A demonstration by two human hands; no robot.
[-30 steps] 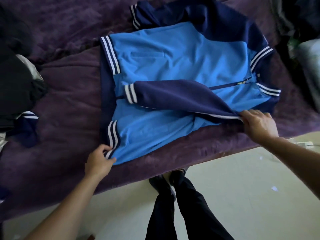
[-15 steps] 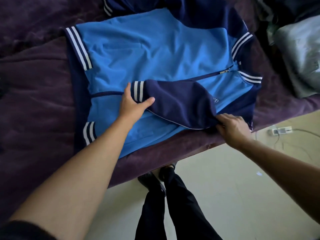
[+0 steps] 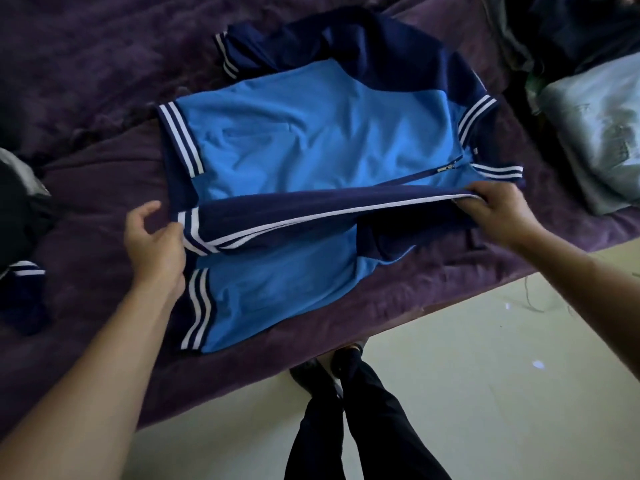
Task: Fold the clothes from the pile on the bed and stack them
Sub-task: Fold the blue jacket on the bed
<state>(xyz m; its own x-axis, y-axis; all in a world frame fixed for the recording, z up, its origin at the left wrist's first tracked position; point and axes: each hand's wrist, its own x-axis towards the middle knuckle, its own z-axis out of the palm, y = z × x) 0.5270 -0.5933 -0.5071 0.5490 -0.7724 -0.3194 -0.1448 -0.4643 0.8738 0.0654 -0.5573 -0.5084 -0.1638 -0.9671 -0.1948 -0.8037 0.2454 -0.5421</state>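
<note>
Since the last frame our left hand (image 3: 154, 237) slid outward, now pinching the navy sleeve (image 3: 311, 211) at its cuff; right hand (image 3: 498, 209) grips the shoulder end. Blue jacket (image 3: 311, 143) flat on purple blanket (image 3: 104, 81), grey bundle (image 3: 595, 126) at right.

No readable txt, labels or nos. anywhere, incl. on jacket (image 3: 311, 147).

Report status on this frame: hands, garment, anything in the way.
Left hand pinches the sleeve at its cuff; right hand grips its shoulder end. Blue jacket flat on the bed, sleeve stretched across its front. Other clothes lie apart, far left.
</note>
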